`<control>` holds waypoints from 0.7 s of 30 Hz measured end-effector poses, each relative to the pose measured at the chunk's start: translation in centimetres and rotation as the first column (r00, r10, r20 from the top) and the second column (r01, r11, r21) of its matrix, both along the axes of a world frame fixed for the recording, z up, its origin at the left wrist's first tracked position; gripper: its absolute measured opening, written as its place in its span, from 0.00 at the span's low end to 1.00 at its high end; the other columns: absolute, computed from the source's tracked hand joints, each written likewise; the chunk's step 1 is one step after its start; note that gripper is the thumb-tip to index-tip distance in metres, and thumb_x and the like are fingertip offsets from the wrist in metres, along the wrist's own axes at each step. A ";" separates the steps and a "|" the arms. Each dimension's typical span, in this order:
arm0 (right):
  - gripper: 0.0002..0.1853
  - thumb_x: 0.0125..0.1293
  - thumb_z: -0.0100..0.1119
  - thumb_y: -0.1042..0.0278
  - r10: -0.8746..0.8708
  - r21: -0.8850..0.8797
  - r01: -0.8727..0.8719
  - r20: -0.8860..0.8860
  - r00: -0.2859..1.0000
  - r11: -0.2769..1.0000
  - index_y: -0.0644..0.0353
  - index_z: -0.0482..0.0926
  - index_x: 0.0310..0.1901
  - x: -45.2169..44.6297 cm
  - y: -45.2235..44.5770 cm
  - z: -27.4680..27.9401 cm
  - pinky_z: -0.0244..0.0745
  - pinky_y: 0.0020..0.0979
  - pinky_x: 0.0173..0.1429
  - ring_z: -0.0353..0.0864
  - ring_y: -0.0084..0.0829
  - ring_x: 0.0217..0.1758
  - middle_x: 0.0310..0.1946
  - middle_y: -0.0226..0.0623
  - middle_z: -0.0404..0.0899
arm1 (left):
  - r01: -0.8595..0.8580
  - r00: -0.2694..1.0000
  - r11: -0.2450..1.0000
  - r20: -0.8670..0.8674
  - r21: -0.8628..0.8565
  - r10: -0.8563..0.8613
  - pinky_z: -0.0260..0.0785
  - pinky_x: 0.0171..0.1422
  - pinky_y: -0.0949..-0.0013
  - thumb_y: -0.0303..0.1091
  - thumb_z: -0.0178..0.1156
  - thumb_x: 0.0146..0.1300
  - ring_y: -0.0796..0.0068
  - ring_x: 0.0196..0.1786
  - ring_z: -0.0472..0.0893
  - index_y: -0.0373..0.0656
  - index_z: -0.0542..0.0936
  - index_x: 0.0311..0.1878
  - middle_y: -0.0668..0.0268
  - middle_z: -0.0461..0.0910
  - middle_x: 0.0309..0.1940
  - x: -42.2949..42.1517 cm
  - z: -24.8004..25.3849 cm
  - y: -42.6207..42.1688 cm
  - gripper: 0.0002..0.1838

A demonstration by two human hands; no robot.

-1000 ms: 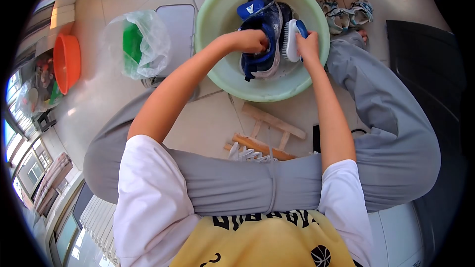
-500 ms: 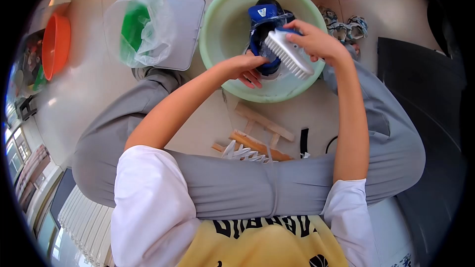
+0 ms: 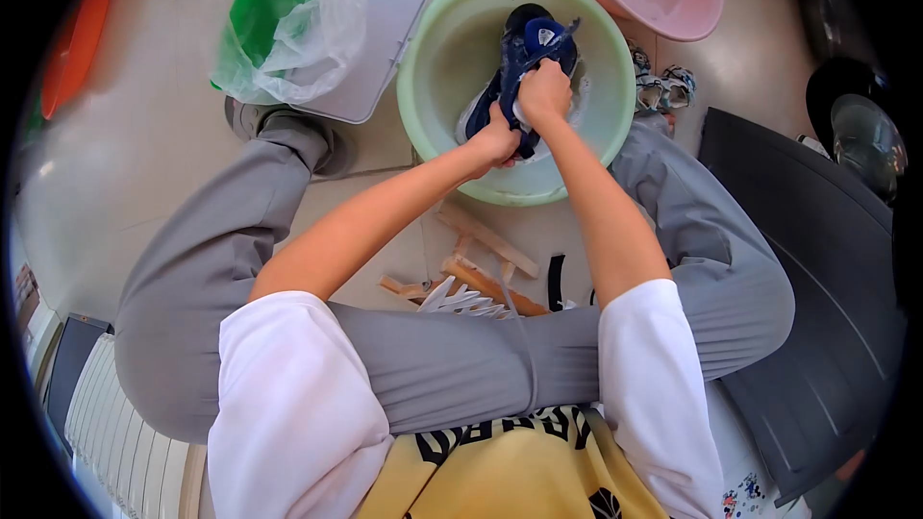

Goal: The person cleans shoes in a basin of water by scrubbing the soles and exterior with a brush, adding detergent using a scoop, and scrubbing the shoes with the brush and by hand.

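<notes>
A wet navy-blue shoe (image 3: 508, 72) with a white badge on its tongue lies tilted in the light green basin (image 3: 420, 101). My left hand (image 3: 494, 142) is closed around its near end, thumb on top. Over the shoe's opening is my right hand (image 3: 545, 93), closed on the scrubbing brush (image 3: 520, 115); only a small white part of the brush shows, the rest being hidden by the hand and the shoe. Some suds and shallow water show in the basin.
A pink basin (image 3: 707, 0) holding water stands at the back right, with patterned sandals (image 3: 677, 86) below it. At the left are a plastic bag (image 3: 322, 43) with something green and a grey lid (image 3: 394, 14). A wooden rack (image 3: 490, 242) and white laces (image 3: 466, 300) lie before my legs.
My right hand has turned over and brought the brush from above the basin's right side down into the shoe. My left hand has closed on the shoe's near end. The view has shifted.
</notes>
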State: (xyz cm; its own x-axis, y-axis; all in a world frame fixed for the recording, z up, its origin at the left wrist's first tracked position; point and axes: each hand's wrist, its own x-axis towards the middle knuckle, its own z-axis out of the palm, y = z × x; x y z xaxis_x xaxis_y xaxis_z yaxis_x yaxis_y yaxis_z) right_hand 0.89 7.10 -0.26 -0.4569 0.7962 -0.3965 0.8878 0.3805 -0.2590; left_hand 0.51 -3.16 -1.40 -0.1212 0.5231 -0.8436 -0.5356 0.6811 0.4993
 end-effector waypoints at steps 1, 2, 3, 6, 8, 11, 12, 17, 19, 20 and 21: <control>0.10 0.57 0.52 0.68 -0.101 0.011 0.101 -0.038 0.994 0.995 0.64 0.77 0.37 -0.6 -0.4 -0.6 0.72 0.43 0.49 0.77 0.49 0.45 0.39 0.53 0.77 | -0.005 1.000 1.000 0.012 0.002 0.005 0.64 0.21 0.73 0.33 0.44 0.61 0.77 0.17 0.69 0.43 0.36 0.66 0.64 0.72 0.25 -0.1 -0.5 -0.3 0.36; 0.10 0.57 0.52 0.68 -0.200 0.019 0.202 -0.080 0.977 0.979 0.63 0.77 0.38 -1.0 -0.6 -1.3 0.72 0.43 0.49 0.77 0.49 0.45 0.39 0.54 0.77 | 0.004 1.000 1.000 -0.002 0.022 -0.004 0.64 0.21 0.73 0.32 0.44 0.61 0.76 0.16 0.69 0.43 0.34 0.67 0.63 0.71 0.24 -0.2 -1.0 -0.5 0.37; 0.11 0.58 0.51 0.68 -0.215 0.048 0.223 -0.128 0.968 0.974 0.62 0.76 0.41 -1.2 -0.8 -2.1 0.71 0.45 0.47 0.77 0.50 0.43 0.37 0.55 0.77 | 0.015 1.000 0.999 -0.023 0.042 -0.014 0.64 0.21 0.72 0.32 0.44 0.61 0.76 0.16 0.68 0.43 0.32 0.67 0.63 0.71 0.22 -0.4 -1.3 -0.6 0.38; 0.12 0.60 0.50 0.66 -0.175 0.168 0.263 -0.412 0.894 0.950 0.62 0.75 0.43 -0.7 -1.2 -3.7 0.70 0.47 0.46 0.77 0.52 0.40 0.35 0.55 0.78 | 0.055 0.991 0.997 -0.126 0.046 -0.049 0.64 0.21 0.72 0.31 0.44 0.61 0.75 0.16 0.69 0.40 0.35 0.67 0.62 0.71 0.21 0.0 -1.5 -0.5 0.37; 0.13 0.61 0.49 0.66 -0.104 0.234 0.217 -0.418 0.903 0.948 0.61 0.74 0.44 0.4 -0.3 -4.4 0.69 0.48 0.45 0.76 0.54 0.39 0.34 0.55 0.77 | 0.022 0.987 0.998 -0.162 0.064 -0.011 0.65 0.21 0.71 0.31 0.44 0.60 0.73 0.16 0.70 0.38 0.37 0.67 0.60 0.72 0.22 0.7 -0.4 -0.5 0.37; 0.13 0.62 0.47 0.64 0.048 0.062 -0.040 -0.137 0.989 0.997 0.62 0.73 0.44 1.6 0.5 -1.8 0.70 0.48 0.46 0.76 0.55 0.41 0.37 0.55 0.77 | -0.038 0.948 0.997 -0.314 0.071 0.059 0.66 0.21 0.68 0.30 0.45 0.59 0.70 0.17 0.73 0.35 0.41 0.66 0.55 0.75 0.24 1.0 -1.3 0.4 0.35; 0.13 0.62 0.47 0.64 0.044 0.063 -0.035 -0.134 0.990 0.997 0.62 0.73 0.44 1.9 0.0 -1.5 0.70 0.48 0.46 0.76 0.55 0.41 0.37 0.55 0.77 | -0.052 0.902 0.996 -0.425 0.067 0.076 0.66 0.21 0.66 0.30 0.46 0.58 0.68 0.18 0.74 0.33 0.43 0.66 0.53 0.76 0.25 1.3 -1.8 0.7 0.35; 0.16 0.63 0.44 0.61 0.114 -0.040 -0.117 -0.076 0.991 0.992 0.62 0.73 0.46 1.1 -0.6 -1.2 0.69 0.48 0.50 0.75 0.57 0.44 0.39 0.58 0.76 | -0.059 0.861 0.998 -0.507 -0.014 0.044 0.70 0.27 0.62 0.30 0.46 0.57 0.57 0.24 0.79 0.31 0.51 0.62 0.48 0.76 0.28 0.3 -3.6 0.2 0.30; 0.15 0.64 0.43 0.62 0.122 -0.032 -0.127 -0.126 0.985 0.991 0.63 0.72 0.44 1.4 -0.7 -1.9 0.70 0.47 0.49 0.75 0.55 0.45 0.39 0.57 0.76 | -0.051 0.840 0.998 -0.540 0.028 0.058 0.69 0.29 0.58 0.32 0.46 0.58 0.53 0.25 0.78 0.30 0.50 0.62 0.44 0.76 0.28 0.6 -3.8 0.0 0.30; 0.15 0.64 0.43 0.62 0.119 -0.039 -0.125 -0.124 0.985 0.991 0.63 0.72 0.44 1.6 -0.8 -2.3 0.70 0.47 0.49 0.75 0.55 0.45 0.39 0.57 0.76 | -0.049 0.841 0.999 -0.538 0.021 0.052 0.69 0.29 0.58 0.32 0.46 0.58 0.53 0.25 0.78 0.30 0.50 0.62 0.44 0.76 0.28 1.0 -3.9 0.0 0.30; 0.14 0.64 0.43 0.63 0.050 0.011 -0.049 -0.149 0.988 0.999 0.62 0.73 0.44 1.7 -1.0 -2.6 0.70 0.47 0.49 0.76 0.56 0.44 0.38 0.57 0.77 | 0.037 0.809 0.999 -0.588 0.038 -0.008 0.68 0.31 0.55 0.32 0.45 0.59 0.49 0.27 0.78 0.30 0.49 0.62 0.42 0.76 0.28 1.4 -3.8 0.1 0.30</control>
State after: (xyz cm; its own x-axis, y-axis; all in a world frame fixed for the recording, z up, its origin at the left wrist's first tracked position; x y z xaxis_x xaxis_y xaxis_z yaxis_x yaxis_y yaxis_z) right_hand 2.59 6.07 -2.81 -0.5494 0.7737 -0.3154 0.8195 0.4254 -0.3840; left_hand 1.94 -3.05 -5.15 -0.5734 0.5677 -0.5907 -0.1150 0.6581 0.7441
